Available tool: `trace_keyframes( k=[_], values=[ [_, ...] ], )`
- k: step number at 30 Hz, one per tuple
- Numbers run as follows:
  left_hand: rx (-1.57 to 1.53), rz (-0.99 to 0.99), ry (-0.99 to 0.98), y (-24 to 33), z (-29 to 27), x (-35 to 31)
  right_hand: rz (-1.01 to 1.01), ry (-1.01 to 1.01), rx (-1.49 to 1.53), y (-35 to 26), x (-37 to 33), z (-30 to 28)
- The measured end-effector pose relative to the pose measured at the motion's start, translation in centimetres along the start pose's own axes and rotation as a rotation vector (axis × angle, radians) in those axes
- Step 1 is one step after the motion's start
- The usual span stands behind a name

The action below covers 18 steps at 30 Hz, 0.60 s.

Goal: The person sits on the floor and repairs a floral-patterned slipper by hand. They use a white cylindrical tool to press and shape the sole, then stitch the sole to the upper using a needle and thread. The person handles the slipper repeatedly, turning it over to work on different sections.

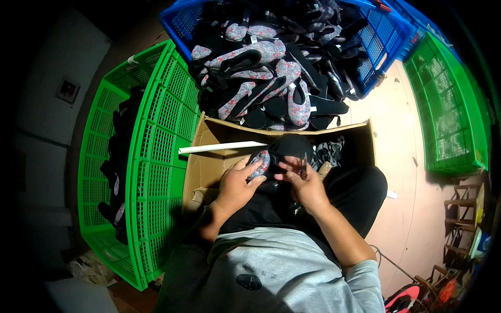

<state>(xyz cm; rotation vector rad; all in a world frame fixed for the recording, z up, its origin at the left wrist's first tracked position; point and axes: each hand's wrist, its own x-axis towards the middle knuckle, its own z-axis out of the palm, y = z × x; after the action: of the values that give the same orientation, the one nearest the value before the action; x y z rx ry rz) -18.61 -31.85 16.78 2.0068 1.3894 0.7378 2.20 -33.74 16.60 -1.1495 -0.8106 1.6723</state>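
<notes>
Over my lap, my left hand point(242, 179) is closed round a grey floral fabric shoe point(261, 163) with red flowers, its thumb and fingers on the patterned part. Just to the right is my right hand point(302, 181), its fingers bent and partly blurred. A thin dark pointed thing stands up by its fingers; I cannot make out what it is. The dark part of the shoe merges with my black trousers, so its outline is hard to tell. In front of me a heap of similar floral and black shoes point(299, 103) spills toward my knees.
The heap lies in a blue crate point(376, 57). An open cardboard box point(209, 172) surrounds my knees, with a white tube point(222, 147) across it. Left stands a green crate point(156, 151) with dark shoes; another green crate point(443, 109) is far right. A wooden rack point(462, 219) stands at right.
</notes>
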Motion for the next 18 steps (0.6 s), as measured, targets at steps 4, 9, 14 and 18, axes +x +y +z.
trace_keyframes(
  k=[4, 9, 14, 18],
  values=[
    [-0.015, 0.018, 0.003, 0.0, 0.0, 0.0, -0.101, 0.025, -0.091, -0.2, 0.9, -2.2],
    [0.069, 0.049, 0.031, -0.5, 0.7, -0.5, -0.291, 0.068, -0.652, -0.5, 2.0, -3.8],
    [0.112, 0.061, 0.008, -0.4, 0.6, -0.8, -0.237, 0.112, -0.902, 0.5, 3.3, -3.6],
    [0.263, 0.112, -0.015, 0.6, 1.2, -1.0, -0.127, 0.111, -1.027, 0.4, 4.0, -3.2]
  ],
)
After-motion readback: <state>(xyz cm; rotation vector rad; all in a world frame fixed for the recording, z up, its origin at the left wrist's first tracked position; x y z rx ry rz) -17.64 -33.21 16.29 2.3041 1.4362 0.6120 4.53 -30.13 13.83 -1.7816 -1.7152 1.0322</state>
